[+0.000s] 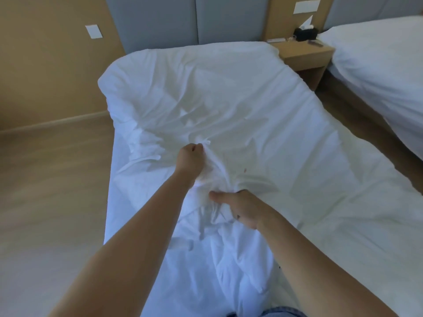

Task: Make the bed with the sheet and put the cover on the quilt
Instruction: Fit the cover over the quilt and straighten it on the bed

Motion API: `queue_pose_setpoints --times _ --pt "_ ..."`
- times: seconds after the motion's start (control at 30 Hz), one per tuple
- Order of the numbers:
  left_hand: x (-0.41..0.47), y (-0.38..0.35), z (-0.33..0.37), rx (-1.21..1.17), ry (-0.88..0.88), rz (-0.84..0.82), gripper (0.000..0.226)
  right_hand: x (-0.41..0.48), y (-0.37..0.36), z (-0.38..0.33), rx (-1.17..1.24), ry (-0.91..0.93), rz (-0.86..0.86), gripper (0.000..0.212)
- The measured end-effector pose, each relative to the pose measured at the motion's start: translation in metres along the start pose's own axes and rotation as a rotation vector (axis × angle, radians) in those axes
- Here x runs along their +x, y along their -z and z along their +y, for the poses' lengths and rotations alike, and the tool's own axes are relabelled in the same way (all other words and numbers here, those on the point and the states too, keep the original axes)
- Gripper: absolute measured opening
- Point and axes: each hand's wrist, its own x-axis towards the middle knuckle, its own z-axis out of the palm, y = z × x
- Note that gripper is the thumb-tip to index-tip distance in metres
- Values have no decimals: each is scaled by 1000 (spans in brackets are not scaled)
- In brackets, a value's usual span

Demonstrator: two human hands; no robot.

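A white quilt in its white cover point(229, 106) lies spread and wrinkled over the bed, reaching the grey headboard. The white sheet point(142, 191) shows along the bed's left side. My left hand point(191, 156) grips a bunched fold of the cover near the bed's middle. My right hand point(240, 208) holds a gathered clump of the same cloth a little nearer to me, thumb on top. The cloth is pulled into ridges between the two hands. What lies under the cover is hidden.
A wooden nightstand point(306, 53) with a black tissue box point(305, 33) stands right of the bed. A second white bed point(377, 60) is at the far right. Wooden floor point(52, 179) runs along the left.
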Motion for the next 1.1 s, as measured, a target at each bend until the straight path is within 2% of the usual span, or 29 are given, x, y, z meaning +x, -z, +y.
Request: queue_pose_setpoints --times 0.1,0.23,0.27,0.33,0.4,0.47,0.6,0.67,0.77,0.8,0.87,0.9,0.97,1.03,1.1 --pt "-13 8 -7 97 -50 -140 22 7 6 -4 262 39 47 13" --pt "-28 13 -19 162 -41 -354 36 8 -1 -10 324 97 -21 18" --pt "-28 14 -20 171 -57 -341 38 8 -4 -10 319 90 -34 20" --pt "-24 17 -18 120 -86 -179 37 4 -12 -8 240 48 -73 22" --pt "-17 18 -11 54 -89 -23 35 -3 -20 -3 47 -12 -142 34" --pt "-16 18 -5 90 -117 16 38 -12 -22 -4 -142 -52 -227 45" --pt "-22 6 7 97 -122 78 42 -18 -10 -24 -258 -98 -358 6" --pt "-21 3 10 76 -97 122 42 -16 -10 -25 -233 -74 -312 5" --pt "-14 8 9 -33 -53 84 35 -8 -14 -14 14 -8 -139 13" --pt "-13 12 4 -10 -53 53 37 -7 -12 -12 94 0 -75 15" --pt "-22 20 -9 118 -112 18 55 -4 -6 -12 204 15 -3 20" --pt "-30 22 -15 148 -163 3 61 -2 -3 -15 246 25 -1 23" --pt "-49 20 -26 33 -204 -109 55 0 -4 -24 289 57 -28 23" --pt "-67 12 -28 -168 -79 -233 52 1 -12 -31 280 55 -44 19" --pt "-69 9 -27 -193 -44 -177 51 1 -20 -35 290 29 -71 18"
